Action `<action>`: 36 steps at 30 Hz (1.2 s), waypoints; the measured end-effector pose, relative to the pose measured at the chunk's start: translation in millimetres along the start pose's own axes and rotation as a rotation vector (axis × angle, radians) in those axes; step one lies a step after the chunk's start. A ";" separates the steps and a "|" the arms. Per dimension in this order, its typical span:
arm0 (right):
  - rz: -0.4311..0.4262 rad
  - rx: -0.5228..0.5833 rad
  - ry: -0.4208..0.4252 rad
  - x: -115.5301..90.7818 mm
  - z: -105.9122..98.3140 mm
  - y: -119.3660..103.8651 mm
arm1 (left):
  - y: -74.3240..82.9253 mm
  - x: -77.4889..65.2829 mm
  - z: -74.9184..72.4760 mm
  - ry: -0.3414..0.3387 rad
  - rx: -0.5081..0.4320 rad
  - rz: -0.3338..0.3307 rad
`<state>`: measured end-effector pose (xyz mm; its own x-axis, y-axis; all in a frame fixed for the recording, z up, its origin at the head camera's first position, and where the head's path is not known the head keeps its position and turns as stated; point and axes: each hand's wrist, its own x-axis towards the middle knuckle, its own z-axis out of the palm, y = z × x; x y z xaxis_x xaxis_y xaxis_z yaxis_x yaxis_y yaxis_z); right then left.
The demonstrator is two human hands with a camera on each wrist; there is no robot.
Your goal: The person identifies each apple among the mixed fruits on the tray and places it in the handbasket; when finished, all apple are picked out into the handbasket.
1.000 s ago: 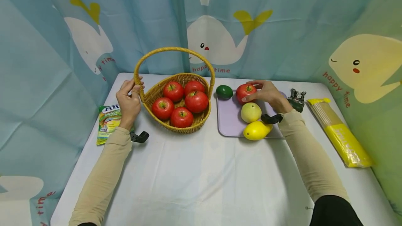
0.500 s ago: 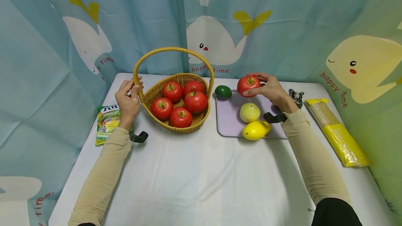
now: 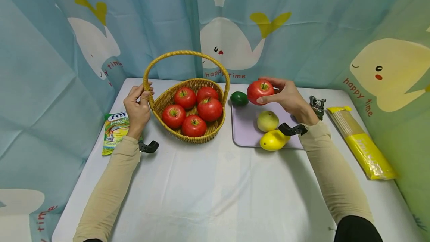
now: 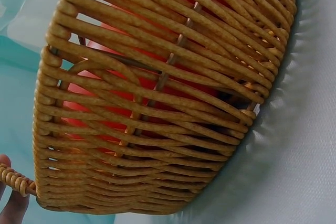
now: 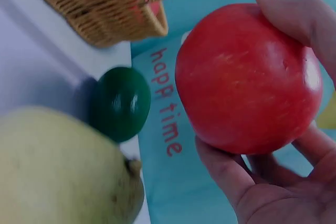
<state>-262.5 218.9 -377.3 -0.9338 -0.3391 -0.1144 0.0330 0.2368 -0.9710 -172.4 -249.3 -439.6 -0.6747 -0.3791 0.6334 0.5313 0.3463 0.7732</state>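
A red apple (image 3: 260, 92) is held between the thumb and fingers of my right hand (image 3: 289, 98), above the back of the lilac tray (image 3: 243, 130). The right wrist view shows the same apple (image 5: 247, 80) filling the grasp. My left hand (image 3: 138, 107) grips the left foot of the handle on a yellow wicker basket (image 3: 188, 137). Several red apples (image 3: 209, 109) lie inside it. On the tray are a pale green round fruit (image 3: 267, 121) and a yellow lemon (image 3: 273, 140). A dark green oval fruit (image 3: 239, 99) sits at the tray's back left corner.
A green and yellow FOX'S packet (image 3: 115, 130) lies left of the basket, partly behind my left wrist. At the right are a small dark packet (image 3: 317, 106) and a long yellow bag of noodles (image 3: 362, 143). Printed curtains (image 3: 168, 21) hang behind the white table (image 3: 201, 189).
My right hand has lifted the apple off the tray and then carried it slightly left. The left hand stays on the basket handle.
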 end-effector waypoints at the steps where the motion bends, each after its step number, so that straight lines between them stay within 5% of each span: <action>1: 0.001 0.005 -0.007 -1.1 1.3 -0.8 | 0.1 0.0 0.0 -0.002 0.001 0.002; 27: -0.083 0.010 -0.121 -18.3 30.7 -18.4 | 2.4 -1.1 1.8 0.017 0.012 -0.010; 36: -0.160 0.113 -0.205 -20.0 39.7 -18.6 | 29.2 -1.5 6.9 0.024 0.024 -0.021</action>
<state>-230.2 185.1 -365.3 -0.8390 -0.5440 0.0128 -0.0583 0.0663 -0.9961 -159.4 -232.7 -418.1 -0.6727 -0.4070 0.6179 0.5045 0.3584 0.7855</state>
